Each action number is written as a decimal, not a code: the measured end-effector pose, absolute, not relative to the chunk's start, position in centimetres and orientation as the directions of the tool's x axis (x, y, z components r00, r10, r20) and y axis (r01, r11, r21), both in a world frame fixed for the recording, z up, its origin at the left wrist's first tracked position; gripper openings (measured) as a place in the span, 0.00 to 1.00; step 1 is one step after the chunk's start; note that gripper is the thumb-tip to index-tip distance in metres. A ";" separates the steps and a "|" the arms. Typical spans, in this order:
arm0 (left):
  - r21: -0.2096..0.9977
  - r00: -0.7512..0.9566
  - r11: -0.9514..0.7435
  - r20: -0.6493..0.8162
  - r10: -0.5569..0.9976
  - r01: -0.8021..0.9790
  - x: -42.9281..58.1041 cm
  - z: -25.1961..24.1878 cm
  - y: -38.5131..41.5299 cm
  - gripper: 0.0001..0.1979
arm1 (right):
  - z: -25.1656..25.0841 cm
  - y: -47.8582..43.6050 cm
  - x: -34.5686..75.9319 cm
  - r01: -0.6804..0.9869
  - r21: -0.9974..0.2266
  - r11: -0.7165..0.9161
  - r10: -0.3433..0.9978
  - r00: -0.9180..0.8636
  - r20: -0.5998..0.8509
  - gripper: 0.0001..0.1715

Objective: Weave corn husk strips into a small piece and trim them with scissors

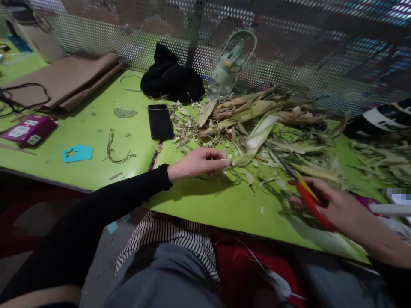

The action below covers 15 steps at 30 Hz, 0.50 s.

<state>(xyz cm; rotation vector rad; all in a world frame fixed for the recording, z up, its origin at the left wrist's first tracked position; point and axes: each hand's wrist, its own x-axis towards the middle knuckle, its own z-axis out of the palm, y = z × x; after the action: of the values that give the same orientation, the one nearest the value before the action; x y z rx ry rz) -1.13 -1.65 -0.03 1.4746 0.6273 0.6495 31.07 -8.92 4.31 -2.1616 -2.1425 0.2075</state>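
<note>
My left hand (201, 163) is closed in a pinch on the narrow end of a pale corn husk (260, 134), low over the green table (128, 171). The husk's wide part points up and away, toward a pile of dry husks (237, 109). On the right, my right hand (327, 201) is wrapped round the red and yellow handles of scissors (310, 196). Their blades point up-left into the husk scraps, right of the held husk. Small husk shavings (189, 124) lie scattered beyond my left hand.
A black phone (160, 122), black cloth (173, 79) and green bottle (224, 70) stand or lie behind my left hand. Brown paper (64, 81), a blue cutout (77, 153) and a purple packet (30, 129) are left. A perforated screen (289, 51) runs along the back.
</note>
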 end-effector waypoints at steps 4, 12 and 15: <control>0.995 0.672 -0.073 0.008 0.741 0.068 -1.0 -0.2 -1.8 0.15 | 5.7 -10.0 29.3 0.996 -0.073 -0.042 0.978 0.026 -0.206 0.42; 0.970 0.656 -0.188 0.041 0.753 0.155 -1.1 -0.4 -1.7 0.14 | 6.3 -10.1 28.8 0.996 0.021 0.086 0.965 -0.078 -0.252 0.48; 0.963 0.651 -0.199 0.035 0.758 0.181 -1.1 -0.3 -1.8 0.14 | 6.4 -10.0 28.6 0.987 0.013 0.159 0.964 -0.152 -0.216 0.49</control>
<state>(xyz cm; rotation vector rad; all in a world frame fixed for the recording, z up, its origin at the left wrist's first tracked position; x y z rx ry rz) -1.08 -1.78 -0.26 1.7265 0.7658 0.6292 28.62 -9.98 6.38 -2.1479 -2.5166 0.2181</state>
